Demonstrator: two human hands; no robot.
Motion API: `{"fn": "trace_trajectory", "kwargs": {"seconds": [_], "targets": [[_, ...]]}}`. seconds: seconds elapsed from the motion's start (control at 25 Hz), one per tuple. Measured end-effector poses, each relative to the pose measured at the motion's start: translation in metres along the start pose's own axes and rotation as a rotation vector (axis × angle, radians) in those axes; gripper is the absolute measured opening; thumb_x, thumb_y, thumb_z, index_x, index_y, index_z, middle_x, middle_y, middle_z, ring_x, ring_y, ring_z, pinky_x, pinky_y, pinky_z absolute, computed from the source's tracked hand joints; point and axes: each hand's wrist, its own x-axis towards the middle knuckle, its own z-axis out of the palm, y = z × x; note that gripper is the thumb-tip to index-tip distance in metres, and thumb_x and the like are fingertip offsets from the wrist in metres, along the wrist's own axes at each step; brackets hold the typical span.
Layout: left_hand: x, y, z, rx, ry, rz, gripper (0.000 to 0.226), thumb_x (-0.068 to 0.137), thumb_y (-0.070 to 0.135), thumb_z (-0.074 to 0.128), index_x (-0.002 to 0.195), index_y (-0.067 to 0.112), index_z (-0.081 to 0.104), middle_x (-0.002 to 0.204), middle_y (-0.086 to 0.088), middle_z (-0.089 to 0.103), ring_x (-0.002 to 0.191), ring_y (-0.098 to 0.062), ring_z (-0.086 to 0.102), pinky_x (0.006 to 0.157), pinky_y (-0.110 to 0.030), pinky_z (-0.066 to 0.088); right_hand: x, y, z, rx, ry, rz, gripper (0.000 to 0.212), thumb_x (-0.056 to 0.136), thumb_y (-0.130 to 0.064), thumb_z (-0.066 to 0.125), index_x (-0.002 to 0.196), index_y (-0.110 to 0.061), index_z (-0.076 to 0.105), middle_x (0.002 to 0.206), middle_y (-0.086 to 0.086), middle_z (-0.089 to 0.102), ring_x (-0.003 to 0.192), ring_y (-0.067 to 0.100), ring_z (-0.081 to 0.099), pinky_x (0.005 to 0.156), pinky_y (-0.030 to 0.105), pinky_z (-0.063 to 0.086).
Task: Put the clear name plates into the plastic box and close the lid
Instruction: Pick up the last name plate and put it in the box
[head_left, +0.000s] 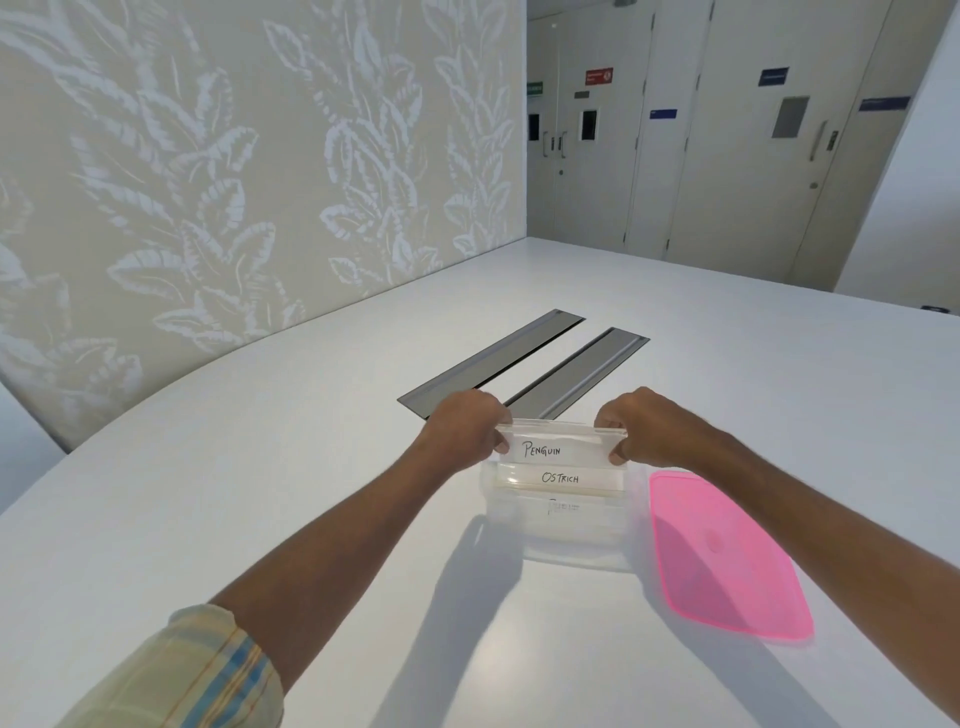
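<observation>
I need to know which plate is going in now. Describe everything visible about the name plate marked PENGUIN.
The PENGUIN name plate is a long, clear plastic holder with a white card inside, hand-lettered "PENGUIN" in dark ink toward its left end. It faces the camera, lengthwise left to right, at the far side of the clear plastic box. The left hand pinches its left end and the right hand its right end. The OSTRICH plate lies just in front of it.

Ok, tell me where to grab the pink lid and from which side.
Take the pink lid by its near right edge, coming from the right with the right hand. It lies flat on the table to the right of the plastic box, so a thin rim is probably the only purchase; fingers likely must slide under.
</observation>
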Motion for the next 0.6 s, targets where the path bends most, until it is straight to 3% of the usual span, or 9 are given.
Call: {"fn": "trace_trajectory", "kwargs": {"seconds": [0.16,0.4,0.6], "targets": [[0.002,0.011,0.018,0.009,-0.025,0.043,0.026,0.084,0.010,0.072,0.103,0.027,0.080,0.095,0.006,0.082,0.099,-0.021,0.073,0.073,-0.027,0.038,0.000,0.009,0.015,-0.111,-0.066,0.023,0.038,0.074,-0.015,0.088,0.109,-0.019,0.074,0.107,0.005,0.070,0.097,0.030,0.068,0.075,0.033,0.050],[0.009,0.017,0.037,0.087,-0.145,0.049,0.022,0.086,0.018,0.077,0.107,0.025,0.078,0.105,0.002,0.080,0.104,-0.026,0.071,0.076,-0.029,0.035,0.008,0.015,0.041,-0.221,-0.131,-0.013,0.049,0.075,-0.023,0.087,0.122,-0.024,0.070,0.118,0.003,0.070,0.104,0.030,0.066,0.075,0.029,0.041],[0.012,0.018,0.054,0.082,-0.237,0.017,0.032,0.085,0.023,0.081,0.117,0.021,0.078,0.114,-0.003,0.079,0.110,-0.030,0.071,0.081,-0.033,0.050,0.016,0.021,0.063,-0.239,-0.170,-0.039,0.057,0.075,-0.024,0.087,0.129,-0.026,0.068,0.121,0.001,0.070,0.113,0.030,0.062,0.093,0.035,0.052]]}}
